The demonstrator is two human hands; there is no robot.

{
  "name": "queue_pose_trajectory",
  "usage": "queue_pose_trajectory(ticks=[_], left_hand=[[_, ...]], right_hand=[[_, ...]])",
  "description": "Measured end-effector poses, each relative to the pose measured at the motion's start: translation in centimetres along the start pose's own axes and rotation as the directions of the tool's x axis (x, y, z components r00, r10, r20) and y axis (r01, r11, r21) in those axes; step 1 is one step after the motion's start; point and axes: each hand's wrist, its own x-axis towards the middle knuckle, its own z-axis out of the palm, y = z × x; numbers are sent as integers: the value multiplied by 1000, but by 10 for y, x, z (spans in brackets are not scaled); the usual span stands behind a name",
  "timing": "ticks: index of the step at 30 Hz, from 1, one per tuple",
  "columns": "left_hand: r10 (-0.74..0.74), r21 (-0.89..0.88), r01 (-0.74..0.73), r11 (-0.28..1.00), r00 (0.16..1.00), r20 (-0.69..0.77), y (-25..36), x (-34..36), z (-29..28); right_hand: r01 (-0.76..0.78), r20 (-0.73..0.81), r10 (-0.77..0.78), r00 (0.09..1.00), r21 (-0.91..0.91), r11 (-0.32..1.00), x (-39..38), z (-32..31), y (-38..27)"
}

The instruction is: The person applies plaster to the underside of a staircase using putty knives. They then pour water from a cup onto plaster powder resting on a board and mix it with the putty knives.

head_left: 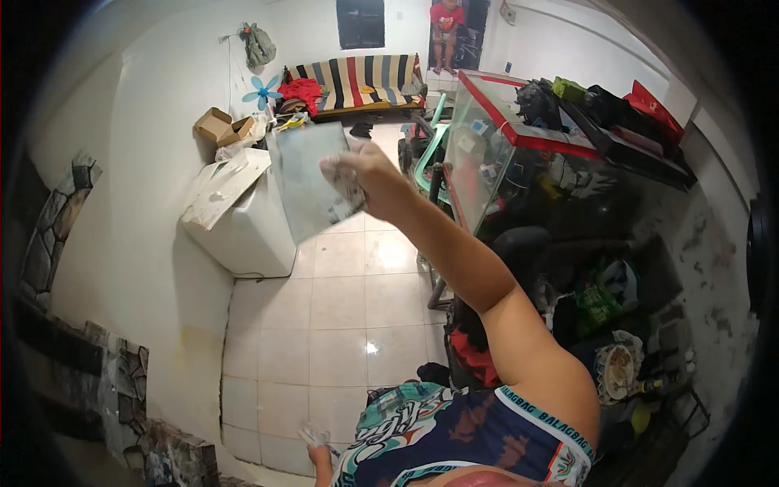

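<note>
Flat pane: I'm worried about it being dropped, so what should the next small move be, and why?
Probably draw the flat pane in closer, so that a second grip could support it: the right hand alone grips it by its right side, out at arm's length, while the left hand is low and well apart from it.

Pane (302, 183) grey-green; sofa (381, 81) striped cream, black, red; fan (262, 93) blue; tank rim (560, 148) red; tiles (337, 304) cream; box (215, 126) brown
</note>
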Motion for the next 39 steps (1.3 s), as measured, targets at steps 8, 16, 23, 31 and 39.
queue_pose_trajectory(ticks=[8,16,23,31,39], left_hand=[[-12,-41,8,999,996,-93,21,13,8],[-142,61,142,988,990,-15,-30,-7,-1],[-39,32,36,999,994,98,33,-30,-19],[101,-449,-98,888,995,-18,124,61,3],[431,-910,369,187,802,414,330,-60,-32]], right_hand=[[-347,-242,323,915,-61,936,-82,-149,204],[-356,-715,438,544,276,893,-284,-296,268],[-201,-708,246,662,149,968,-273,-286,250],[-186,-466,261,845,201,962,-172,-164,163],[-205,-381,243,892,139,969,-165,-114,151]])
